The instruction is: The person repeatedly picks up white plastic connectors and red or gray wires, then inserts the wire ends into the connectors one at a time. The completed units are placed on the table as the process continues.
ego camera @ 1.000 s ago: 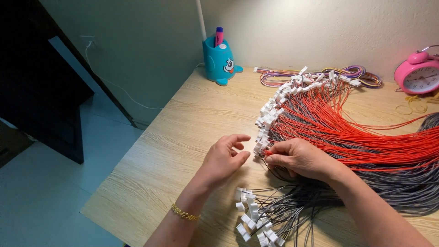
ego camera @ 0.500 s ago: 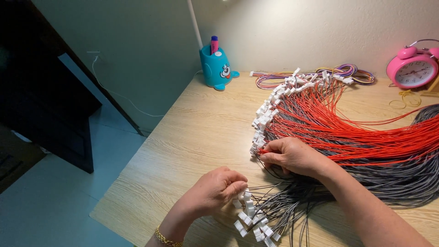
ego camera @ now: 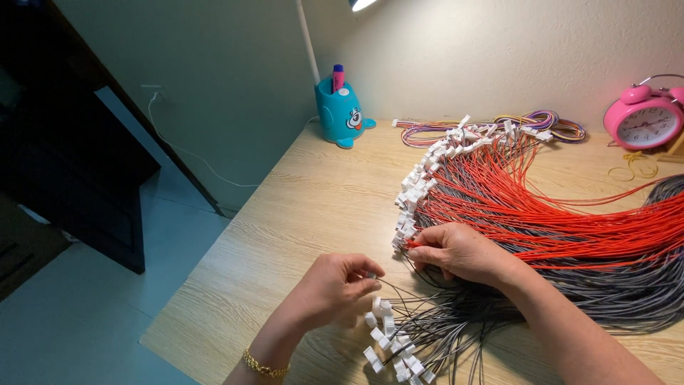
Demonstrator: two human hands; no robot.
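So nearest to us there's the loose pile of dark wires with white connectors (ego camera: 388,342) at the near edge of the surface (ego camera: 299,214). Our left hand (ego camera: 335,285) has come down to it from where it was a second ago, up beside the right hand. Now it's got its fingertips pinched shut on one small white connector (ego camera: 371,275) right at the top of that pile, and half a second back it was already heading there. Looks to us like one wire is getting picked out of the near bunch.

Just past that, our right hand (ego camera: 456,251) hasn't really budged. It stays curled over the near end of the red wires (ego camera: 541,207), fingers closed on the connector ends at the left edge of the fan, holding them down.

Further out the red fan spreads right, grey wires (ego camera: 641,285) alongside. Way back: a multicoloured wire bundle (ego camera: 541,121), a teal pen holder (ego camera: 342,110) and a pink alarm clock (ego camera: 645,121).
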